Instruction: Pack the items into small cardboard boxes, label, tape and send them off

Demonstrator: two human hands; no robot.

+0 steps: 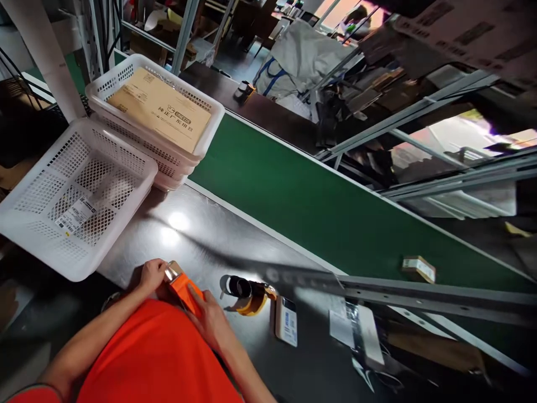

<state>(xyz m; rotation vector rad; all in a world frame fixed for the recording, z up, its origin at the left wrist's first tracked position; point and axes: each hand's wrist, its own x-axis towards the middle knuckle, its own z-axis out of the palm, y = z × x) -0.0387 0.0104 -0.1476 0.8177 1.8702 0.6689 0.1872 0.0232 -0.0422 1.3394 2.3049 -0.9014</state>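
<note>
A narrow orange box-shaped item (187,292) with a shiny silvery end and a brown cardboard-like part is held close to my body, over the metal table. My left hand (153,274) has its fingers closed at the silvery end. Wrapped along the orange side, my right hand (210,319) grips it with the thumb on top. Its underside and the left fingertips are hidden. To the right of my hands lies a tape dispenser (250,304) in yellow and black, beside a black roll-like thing (239,286). A phone (286,321) lies further right.
At left stands a white plastic basket (126,246) holding a labelled packet (76,215). Behind it, stacked baskets (216,115) carry a brown carton (163,109). A green conveyor belt (289,190) crosses beyond the table, with a small box (419,269) near a metal rail (436,299).
</note>
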